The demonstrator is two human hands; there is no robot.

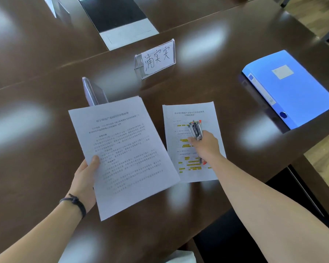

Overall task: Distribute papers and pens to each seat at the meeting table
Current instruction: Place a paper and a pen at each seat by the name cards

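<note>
My left hand (85, 177) holds a stack of printed papers (127, 154) by its left edge, thumb on top, raised above the dark brown meeting table (36, 114). A single printed sheet with yellow highlights (180, 118) lies flat on the table to the right of the stack. My right hand (205, 144) hovers over that sheet and grips a bundle of pens (196, 130), their tips pointing away from me.
A clear name card stand with handwritten characters (156, 58) stands behind the sheet. Another clear stand (92, 92) sits edge-on behind the stack. A blue file box (291, 88) lies at the right. A dark recessed strip (118, 19) runs along the table's middle; a black chair (241, 234) is at lower right.
</note>
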